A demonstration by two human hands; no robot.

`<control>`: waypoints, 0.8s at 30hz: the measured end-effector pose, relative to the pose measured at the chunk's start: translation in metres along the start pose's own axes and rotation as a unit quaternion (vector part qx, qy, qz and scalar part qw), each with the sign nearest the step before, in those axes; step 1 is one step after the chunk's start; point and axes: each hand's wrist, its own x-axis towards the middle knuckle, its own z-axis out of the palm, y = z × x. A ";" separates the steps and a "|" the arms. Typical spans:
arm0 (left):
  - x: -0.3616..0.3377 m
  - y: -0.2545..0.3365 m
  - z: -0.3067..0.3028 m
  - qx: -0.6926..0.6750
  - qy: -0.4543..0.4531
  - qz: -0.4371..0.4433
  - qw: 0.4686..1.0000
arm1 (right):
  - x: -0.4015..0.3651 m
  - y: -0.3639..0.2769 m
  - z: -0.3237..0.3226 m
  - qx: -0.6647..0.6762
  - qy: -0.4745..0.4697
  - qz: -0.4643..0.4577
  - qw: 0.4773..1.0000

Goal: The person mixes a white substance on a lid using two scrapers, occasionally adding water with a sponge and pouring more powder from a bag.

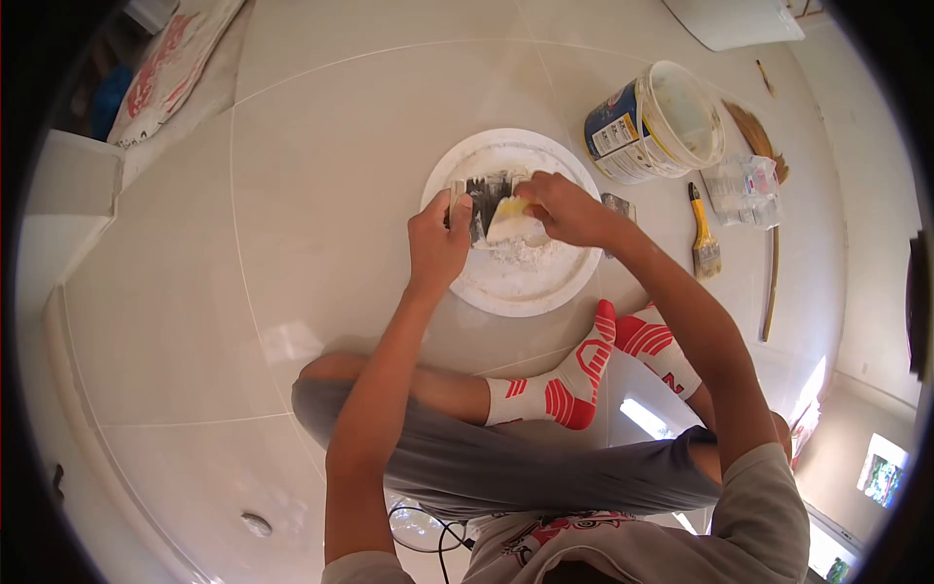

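I sit cross-legged on a tiled floor over a round white lid (545,292) smeared with white paste. My left hand (438,238) grips a dark, paste-streaked trowel blade (488,192) above the lid. My right hand (564,206) holds a yellowish putty knife loaded with white paste (513,222) and presses it against that blade. A heap of white paste (520,255) lies on the lid just under both hands.
An open white bucket (662,122) with a blue label lies tipped at the upper right. Beside it lie a yellow-handled brush (702,232), a clear plastic packet (744,190) and a long stick (771,282). My feet in red-and-white socks (584,375) rest near the lid.
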 end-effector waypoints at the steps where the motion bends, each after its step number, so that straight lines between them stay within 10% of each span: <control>1: 0.001 0.000 -0.003 0.000 0.003 0.001 1.000 | -0.006 -0.002 0.002 -0.007 -0.009 0.017 1.000; 5: 0.001 0.012 -0.013 0.090 0.038 0.073 0.993 | -0.036 0.006 0.006 0.109 0.048 0.170 0.978; 11: -0.039 0.041 0.007 0.214 -0.027 0.305 0.928 | -0.074 0.005 0.031 0.571 0.288 0.387 0.664; 24: -0.030 0.025 0.016 0.267 -0.061 0.389 0.880 | -0.092 -0.026 0.028 0.527 0.199 0.394 0.727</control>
